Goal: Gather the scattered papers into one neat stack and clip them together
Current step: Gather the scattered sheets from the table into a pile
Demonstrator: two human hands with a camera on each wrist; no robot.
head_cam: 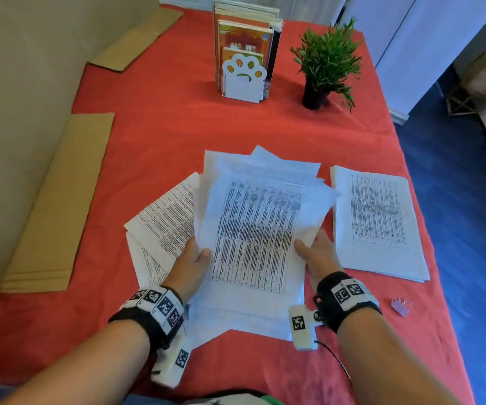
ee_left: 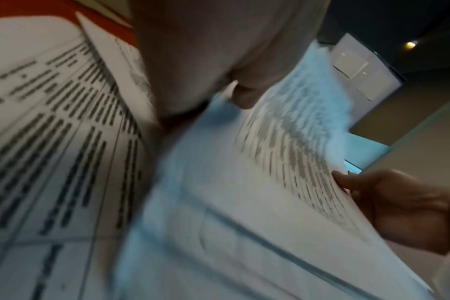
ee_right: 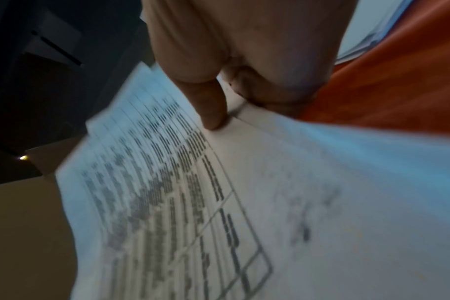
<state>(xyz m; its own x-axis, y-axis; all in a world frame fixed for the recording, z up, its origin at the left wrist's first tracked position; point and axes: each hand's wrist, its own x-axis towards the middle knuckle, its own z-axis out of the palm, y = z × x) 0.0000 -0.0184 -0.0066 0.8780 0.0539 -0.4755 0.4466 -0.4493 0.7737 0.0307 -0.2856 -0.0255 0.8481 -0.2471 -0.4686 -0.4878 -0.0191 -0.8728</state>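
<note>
At the near edge of the red tablecloth (head_cam: 235, 127), we are holding a loose bundle of printed papers (head_cam: 253, 229) between both hands, lifted a little off the cloth. Our left hand (head_cam: 190, 264) is gripping the bundle's left side, the thumb lying on the top sheet and the fingers tucked underneath. Our right hand (head_cam: 317, 255) is clamping the right side the same way, its thumb pressing on the printed table. The sheets in the bundle are lying fanned and uneven, their far corners sticking out at different angles.

Just left of the bundle and partly under it, two more sheets (head_cam: 162, 223) are lying skewed on the cloth. Just right of our right hand, a squared-up stack (head_cam: 379, 223) is resting flat, apart from the bundle. Near our right wrist, toward the table's right edge, a small pink binder clip (head_cam: 401, 306) is lying alone.

Along the left side, flat cardboard sheets (head_cam: 57, 206) are lying on the cloth against the wall. Farther back, a white paw-shaped bookend (head_cam: 243, 78) is standing in front of a row of upright books (head_cam: 244, 33), and to its right a small green plant in a black pot (head_cam: 323, 65) is standing.
</note>
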